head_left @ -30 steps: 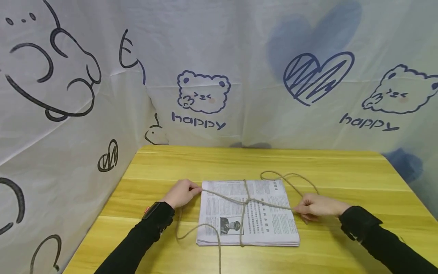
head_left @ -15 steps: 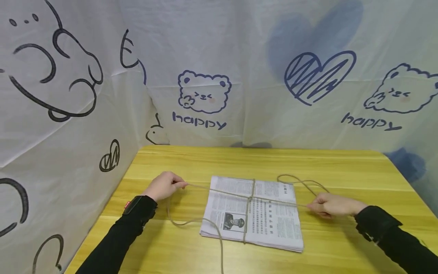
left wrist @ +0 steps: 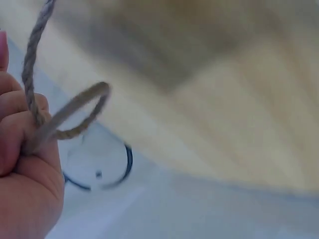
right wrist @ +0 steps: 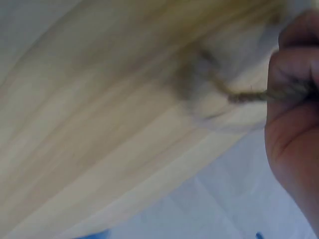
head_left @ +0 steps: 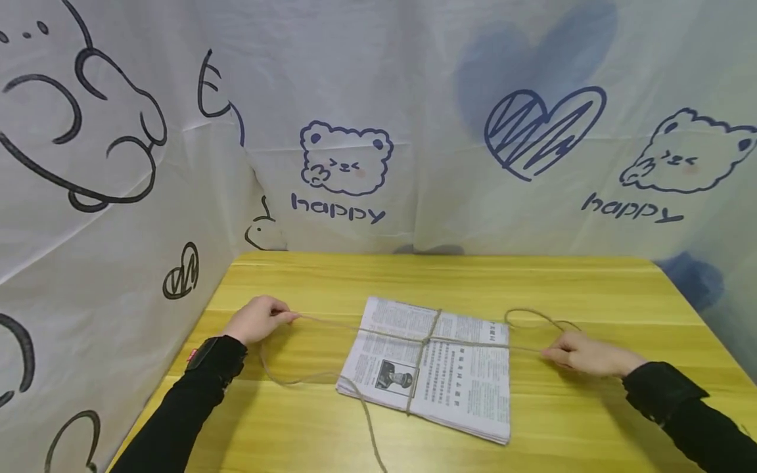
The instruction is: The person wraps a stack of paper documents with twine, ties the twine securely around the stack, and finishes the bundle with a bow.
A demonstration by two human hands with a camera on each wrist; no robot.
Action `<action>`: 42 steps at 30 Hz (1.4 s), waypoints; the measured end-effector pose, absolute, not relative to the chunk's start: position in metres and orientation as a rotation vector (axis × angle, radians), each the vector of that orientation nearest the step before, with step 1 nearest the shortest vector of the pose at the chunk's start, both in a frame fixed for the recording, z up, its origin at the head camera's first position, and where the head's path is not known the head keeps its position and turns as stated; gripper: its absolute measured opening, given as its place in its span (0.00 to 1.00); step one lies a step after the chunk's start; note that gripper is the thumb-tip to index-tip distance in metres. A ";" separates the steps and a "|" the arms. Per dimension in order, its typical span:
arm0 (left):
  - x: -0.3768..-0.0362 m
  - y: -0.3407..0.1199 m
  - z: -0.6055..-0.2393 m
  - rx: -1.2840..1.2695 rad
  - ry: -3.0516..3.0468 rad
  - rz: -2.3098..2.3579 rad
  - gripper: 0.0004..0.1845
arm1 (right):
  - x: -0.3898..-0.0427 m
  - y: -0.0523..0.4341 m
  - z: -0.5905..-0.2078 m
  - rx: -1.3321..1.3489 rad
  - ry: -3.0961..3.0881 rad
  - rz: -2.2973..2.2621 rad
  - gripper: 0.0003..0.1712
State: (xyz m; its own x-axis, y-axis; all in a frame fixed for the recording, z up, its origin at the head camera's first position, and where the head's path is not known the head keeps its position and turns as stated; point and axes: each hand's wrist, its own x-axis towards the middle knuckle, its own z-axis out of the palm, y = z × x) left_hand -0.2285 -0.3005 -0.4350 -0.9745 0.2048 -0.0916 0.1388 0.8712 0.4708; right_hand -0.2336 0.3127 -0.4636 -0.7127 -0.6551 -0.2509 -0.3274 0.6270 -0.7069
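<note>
— Jute twine crosses your stack of newspapers mid-table. Which step is this?

— Cinching the knot, I'd judge. Your left hand pinches one end, your right hand grips the other, both pulled out to the sides.

— And next?

— Likely a second knot, keeping the line taut so the first doesn't slacken.

yellow wooden table, cartoon-printed backdrop cloth
</note>
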 end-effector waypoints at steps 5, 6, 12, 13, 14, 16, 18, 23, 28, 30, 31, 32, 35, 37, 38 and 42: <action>-0.235 -0.327 -0.410 0.234 2.956 0.650 0.16 | -0.232 0.329 -0.455 -0.645 2.670 -0.808 0.25; -0.236 -0.333 -0.406 0.223 2.974 0.636 0.16 | -0.232 0.331 -0.453 -0.599 2.717 -0.788 0.24; -0.238 -0.345 -0.395 0.139 3.155 0.397 0.17 | -0.227 0.333 -0.450 -0.479 2.846 -0.592 0.23; -0.237 -0.342 -0.395 0.139 3.173 0.340 0.18 | -0.226 0.330 -0.450 -0.477 2.849 -0.524 0.22; -0.237 -0.337 -0.396 0.141 3.173 0.299 0.19 | -0.224 0.326 -0.449 -0.481 2.848 -0.454 0.21; -0.236 -0.323 -0.400 0.156 3.160 0.230 0.22 | -0.221 0.315 -0.448 -0.517 2.888 -0.323 0.17; -0.234 -0.305 -0.405 0.195 3.137 0.204 0.23 | -0.218 0.301 -0.447 -0.574 2.974 -0.245 0.12; -0.232 -0.244 -0.422 0.485 3.117 0.227 0.29 | -0.212 0.255 -0.452 -0.869 3.094 -0.441 0.20; -0.223 -0.187 -0.438 0.876 3.072 0.195 0.21 | -0.206 0.221 -0.466 -1.086 3.018 -0.490 0.22; -0.218 -0.173 -0.444 1.019 3.021 0.178 0.11 | -0.204 0.214 -0.471 -1.120 3.030 -0.439 0.19; -0.216 -0.168 -0.448 1.082 2.992 0.166 0.08 | -0.204 0.211 -0.473 -1.136 3.035 -0.419 0.16; -0.214 -0.164 -0.452 1.142 2.967 0.145 0.08 | -0.203 0.209 -0.475 -1.147 3.040 -0.401 0.12; -0.210 -0.159 -0.462 1.257 2.935 0.053 0.11 | -0.200 0.206 -0.478 -1.172 3.028 -0.365 0.09; -0.210 -0.160 -0.465 1.258 2.938 0.082 0.10 | -0.198 0.205 -0.478 -1.161 3.007 -0.371 0.10; -0.211 -0.161 -0.467 1.235 2.936 0.135 0.09 | -0.196 0.205 -0.478 -1.139 2.997 -0.391 0.10; -0.215 -0.167 -0.467 0.987 2.891 0.495 0.07 | -0.191 0.206 -0.476 -0.964 2.925 -0.608 0.10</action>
